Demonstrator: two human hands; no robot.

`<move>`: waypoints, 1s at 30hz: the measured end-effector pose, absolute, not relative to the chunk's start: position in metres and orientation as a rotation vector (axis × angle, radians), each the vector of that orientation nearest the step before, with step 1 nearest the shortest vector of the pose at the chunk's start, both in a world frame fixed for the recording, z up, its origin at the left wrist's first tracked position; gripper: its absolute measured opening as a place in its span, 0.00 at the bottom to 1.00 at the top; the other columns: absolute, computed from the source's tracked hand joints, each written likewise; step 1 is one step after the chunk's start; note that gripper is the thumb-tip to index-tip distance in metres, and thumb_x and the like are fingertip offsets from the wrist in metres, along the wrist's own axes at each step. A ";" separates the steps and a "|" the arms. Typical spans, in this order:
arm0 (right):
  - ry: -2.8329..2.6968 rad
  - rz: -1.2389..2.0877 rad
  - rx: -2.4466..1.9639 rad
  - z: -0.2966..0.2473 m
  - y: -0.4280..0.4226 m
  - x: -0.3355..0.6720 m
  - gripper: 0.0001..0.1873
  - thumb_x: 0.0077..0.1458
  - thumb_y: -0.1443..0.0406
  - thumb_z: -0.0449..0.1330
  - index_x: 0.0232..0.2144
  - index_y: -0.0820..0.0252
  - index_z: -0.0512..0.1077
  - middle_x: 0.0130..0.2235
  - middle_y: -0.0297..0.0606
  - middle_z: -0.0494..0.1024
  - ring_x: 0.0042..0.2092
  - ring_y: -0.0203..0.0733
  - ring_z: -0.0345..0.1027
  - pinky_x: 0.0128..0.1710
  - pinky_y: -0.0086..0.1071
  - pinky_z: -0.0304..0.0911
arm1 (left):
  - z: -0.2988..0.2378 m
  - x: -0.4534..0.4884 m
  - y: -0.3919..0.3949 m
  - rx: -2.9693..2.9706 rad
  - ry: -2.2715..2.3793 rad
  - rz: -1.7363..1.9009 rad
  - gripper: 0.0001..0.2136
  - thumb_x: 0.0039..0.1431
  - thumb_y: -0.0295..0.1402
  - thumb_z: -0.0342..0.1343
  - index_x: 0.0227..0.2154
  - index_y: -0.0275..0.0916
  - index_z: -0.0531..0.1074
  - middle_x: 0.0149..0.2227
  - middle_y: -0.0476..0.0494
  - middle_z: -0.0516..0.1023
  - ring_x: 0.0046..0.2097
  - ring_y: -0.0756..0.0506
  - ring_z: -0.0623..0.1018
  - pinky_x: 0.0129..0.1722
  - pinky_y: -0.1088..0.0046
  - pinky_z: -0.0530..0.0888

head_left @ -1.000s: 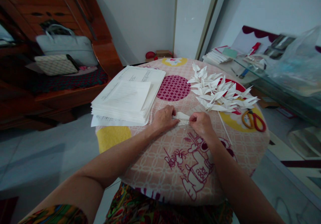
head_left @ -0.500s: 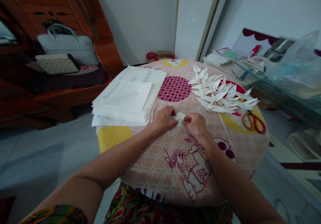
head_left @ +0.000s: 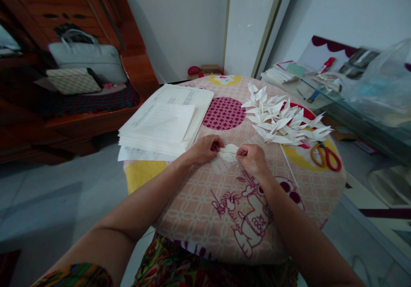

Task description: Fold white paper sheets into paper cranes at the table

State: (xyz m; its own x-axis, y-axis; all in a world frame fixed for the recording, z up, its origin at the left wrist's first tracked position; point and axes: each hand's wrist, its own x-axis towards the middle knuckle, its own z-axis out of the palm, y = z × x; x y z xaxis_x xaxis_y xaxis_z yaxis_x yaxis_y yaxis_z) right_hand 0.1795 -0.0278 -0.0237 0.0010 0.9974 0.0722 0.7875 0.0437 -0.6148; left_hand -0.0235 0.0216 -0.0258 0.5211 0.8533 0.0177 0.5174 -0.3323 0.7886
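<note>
Between my hands, over the middle of the round table, is a small folded piece of white paper (head_left: 228,153) with print on its near part. My left hand (head_left: 207,147) pinches its left end with thumb and forefinger. At the right end, the closed fingers of my right hand (head_left: 251,157) grip the paper. Beyond my right hand lies a heap of folded white paper cranes (head_left: 279,118). Left of the paper, a thick stack of printed sheets (head_left: 154,128) has smaller cut sheets (head_left: 170,122) on top.
Scissors (head_left: 326,156) with red and yellow handles lie near the table's right edge, and a thin white stick (head_left: 289,166) lies left of them. A glass-topped stand (head_left: 349,113) with a plastic bag (head_left: 382,81) is at right. A wooden bench (head_left: 86,118) holds bags at left.
My left hand has shifted slightly left, and its fingers have curled into a pinch at the paper's end. More of the paper's printed near part shows now. My right hand has barely moved.
</note>
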 end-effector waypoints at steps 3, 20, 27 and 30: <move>-1.837 0.575 -1.780 -0.025 -0.028 0.181 0.07 0.44 0.73 0.62 0.25 0.61 0.80 0.25 0.36 0.80 0.28 0.38 0.71 0.30 0.28 0.59 | -0.024 -0.026 0.022 2.000 1.077 0.659 0.19 0.44 0.21 0.52 0.41 0.34 0.74 0.39 0.44 0.78 0.38 0.49 0.77 0.41 0.72 0.75; -1.728 0.705 -1.604 -0.023 -0.032 0.188 0.02 0.46 0.68 0.64 0.23 0.61 0.76 0.24 0.35 0.79 0.27 0.38 0.70 0.29 0.29 0.61 | -0.017 -0.010 0.007 2.099 1.306 0.641 0.12 0.45 0.29 0.63 0.35 0.39 0.71 0.33 0.50 0.77 0.35 0.47 0.75 0.35 0.71 0.69; -1.679 0.483 -1.315 -0.014 -0.027 0.195 0.15 0.52 0.60 0.63 0.40 0.61 0.78 0.39 0.42 0.81 0.40 0.43 0.73 0.43 0.35 0.67 | -0.010 -0.011 0.005 1.910 1.030 0.686 0.09 0.44 0.29 0.62 0.31 0.37 0.71 0.28 0.52 0.75 0.31 0.50 0.73 0.31 0.75 0.68; -1.730 0.688 -1.299 -0.014 -0.026 0.193 0.13 0.53 0.60 0.60 0.35 0.62 0.79 0.31 0.38 0.80 0.33 0.40 0.71 0.35 0.31 0.65 | -0.009 -0.013 0.007 1.842 0.994 0.714 0.12 0.42 0.30 0.64 0.32 0.36 0.73 0.27 0.52 0.75 0.30 0.51 0.74 0.30 0.76 0.68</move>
State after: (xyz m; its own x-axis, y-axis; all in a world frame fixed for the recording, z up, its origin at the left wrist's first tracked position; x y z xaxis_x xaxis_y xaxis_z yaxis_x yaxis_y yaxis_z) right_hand 0.1928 -0.0257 -0.0140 -0.1058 0.9487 0.2979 0.4852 0.3107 -0.8173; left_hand -0.0129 0.0073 -0.0090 0.5107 0.8570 0.0692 0.3390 -0.2748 0.8998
